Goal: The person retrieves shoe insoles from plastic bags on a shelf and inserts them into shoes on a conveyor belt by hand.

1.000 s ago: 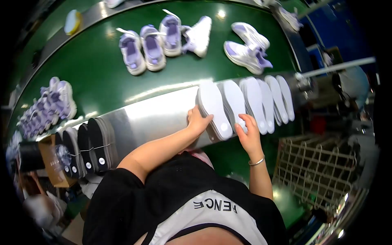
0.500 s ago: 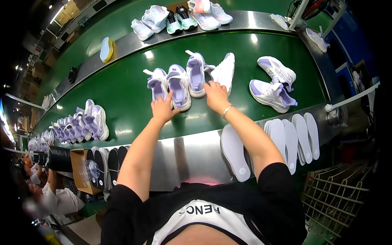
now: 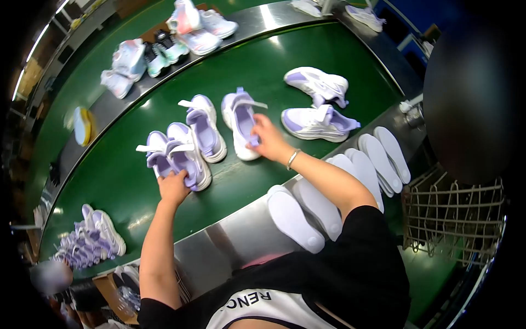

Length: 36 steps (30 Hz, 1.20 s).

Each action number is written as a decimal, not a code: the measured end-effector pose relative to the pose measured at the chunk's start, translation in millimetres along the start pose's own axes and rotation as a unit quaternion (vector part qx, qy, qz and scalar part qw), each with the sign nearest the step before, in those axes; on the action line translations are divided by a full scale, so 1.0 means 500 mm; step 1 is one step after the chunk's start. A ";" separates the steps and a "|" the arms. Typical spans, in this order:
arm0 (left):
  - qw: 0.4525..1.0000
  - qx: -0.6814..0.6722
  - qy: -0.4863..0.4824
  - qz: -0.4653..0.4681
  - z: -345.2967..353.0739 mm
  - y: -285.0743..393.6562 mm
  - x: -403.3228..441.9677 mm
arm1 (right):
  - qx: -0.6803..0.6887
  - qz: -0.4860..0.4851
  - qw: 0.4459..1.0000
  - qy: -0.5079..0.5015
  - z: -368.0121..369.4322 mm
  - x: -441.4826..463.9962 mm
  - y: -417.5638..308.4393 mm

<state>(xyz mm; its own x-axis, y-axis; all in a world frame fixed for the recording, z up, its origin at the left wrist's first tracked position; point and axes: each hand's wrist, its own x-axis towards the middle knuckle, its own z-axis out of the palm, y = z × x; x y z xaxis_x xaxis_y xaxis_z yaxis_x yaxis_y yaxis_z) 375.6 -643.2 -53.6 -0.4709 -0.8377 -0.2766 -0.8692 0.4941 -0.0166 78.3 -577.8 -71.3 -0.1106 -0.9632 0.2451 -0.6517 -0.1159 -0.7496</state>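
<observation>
Four white-and-lilac sneakers stand upright with openings toward me. My left hand [image 3: 174, 187] is closed on the heels of the two leftmost: a sneaker [image 3: 155, 141] and its neighbour [image 3: 200, 170], the thumb at the latter's heel. To their right is a third sneaker [image 3: 204, 129], untouched. My right hand [image 3: 268, 141], fingers curled, grips the heel collar of the fourth sneaker [image 3: 240, 118], whose strap sticks out to the right. Farther right, two more sneakers, one [image 3: 318, 82] behind the other [image 3: 318, 122], lie apart from both hands.
Grey insoles [image 3: 296, 218] lie along the metal edge [image 3: 235, 225] before me. A row of sneakers [image 3: 93, 238] stands at left, above a cardboard box [image 3: 109, 296]. Across the green surface [image 3: 263, 60], a ledge carries assorted shoes [image 3: 131, 57] and a yellow-edged sole-shaped piece [image 3: 82, 126]. A wire basket [image 3: 455, 214] stands right.
The view has turned and shifted right. The fourth sneaker, tilted on its side before, is now upright with its opening toward me, my right hand at its heel. My left hand stays at the leftmost pair.
</observation>
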 end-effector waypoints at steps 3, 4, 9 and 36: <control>0.997 -0.019 0.034 0.068 0.001 0.043 0.005 | -0.266 -0.020 0.956 -0.121 -0.072 -0.076 0.021; 0.997 -0.027 0.031 0.068 0.012 0.064 0.016 | -0.297 -0.002 0.944 -0.141 -0.084 -0.088 0.037; 0.997 -0.060 0.020 0.048 -0.013 0.193 0.026 | -0.315 0.072 0.944 -0.058 -0.194 -0.088 0.089; 0.968 -0.222 -0.023 0.112 0.046 0.178 -0.438 | -0.422 0.197 0.884 -0.033 0.009 -0.473 -0.268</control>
<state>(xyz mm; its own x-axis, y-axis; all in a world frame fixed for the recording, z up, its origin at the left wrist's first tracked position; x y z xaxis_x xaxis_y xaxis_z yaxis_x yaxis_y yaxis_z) 404.8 -410.3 -16.7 -0.6574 -0.7044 -0.2674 -0.7294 0.5058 0.4606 195.3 -335.5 -31.6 -0.4280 -0.9037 0.0098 -0.9034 0.4274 -0.0351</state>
